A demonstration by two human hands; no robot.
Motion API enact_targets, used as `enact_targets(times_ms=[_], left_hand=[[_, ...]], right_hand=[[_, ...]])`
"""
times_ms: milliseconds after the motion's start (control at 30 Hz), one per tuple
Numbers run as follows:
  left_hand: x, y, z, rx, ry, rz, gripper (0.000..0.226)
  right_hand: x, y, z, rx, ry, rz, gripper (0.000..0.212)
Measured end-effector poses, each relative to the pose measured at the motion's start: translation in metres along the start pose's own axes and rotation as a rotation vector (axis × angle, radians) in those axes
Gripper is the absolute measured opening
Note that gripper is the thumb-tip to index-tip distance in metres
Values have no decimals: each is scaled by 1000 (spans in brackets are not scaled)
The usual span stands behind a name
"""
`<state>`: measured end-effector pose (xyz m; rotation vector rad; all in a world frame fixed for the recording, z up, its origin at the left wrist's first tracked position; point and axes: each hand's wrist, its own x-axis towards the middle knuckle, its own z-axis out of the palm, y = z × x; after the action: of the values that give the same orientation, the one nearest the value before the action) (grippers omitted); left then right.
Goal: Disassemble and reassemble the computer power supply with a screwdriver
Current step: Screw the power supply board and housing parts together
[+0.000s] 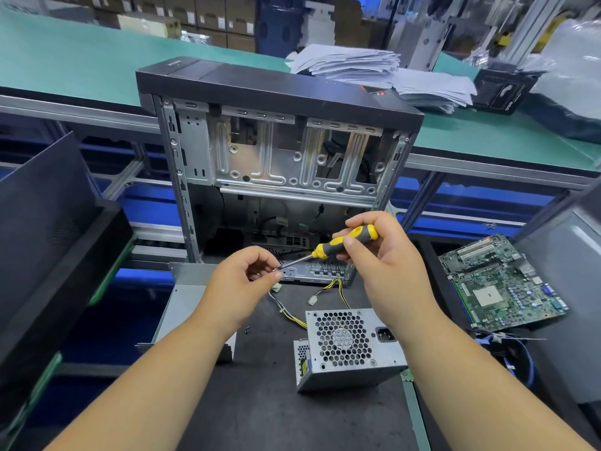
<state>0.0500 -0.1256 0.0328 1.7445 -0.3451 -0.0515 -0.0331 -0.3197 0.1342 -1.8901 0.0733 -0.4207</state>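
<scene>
Right hand (pixel 379 255) grips the yellow-black screwdriver (pixel 344 244), its tip meeting the left hand (pixel 242 281), whose fingers (pixel 271 263) pinch something tiny, probably a screw, too small to tell. The power supply (pixel 349 348) sits on the dark bench (pixel 260 402) below the hands, fan grille up, in front of the open PC case (pixel 279 151). A motherboard (pixel 500 284) lies off to the right.
</scene>
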Motion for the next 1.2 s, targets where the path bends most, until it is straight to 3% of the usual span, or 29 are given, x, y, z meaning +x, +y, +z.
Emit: enact_targets(times_ms=[367,533,767,967,1200], left_hand=[[-5,15,4,61,-36,-40,27],[-12,23,5,193,3,47,29],[-29,35,16,288,59,126,29],[-55,57,37,331,15,166,24],[-96,80,65,361,53,132,28]], right_hand=[[-6,0,-4,-73,-14,4,20],[-9,-2,-7,-125,-49,-3,19],[-17,-3,-19,-62,22,-59,14],[-31,-5,-40,-78,-36,-107,34],[-47,-9,-68,-39,-93,-139,36]])
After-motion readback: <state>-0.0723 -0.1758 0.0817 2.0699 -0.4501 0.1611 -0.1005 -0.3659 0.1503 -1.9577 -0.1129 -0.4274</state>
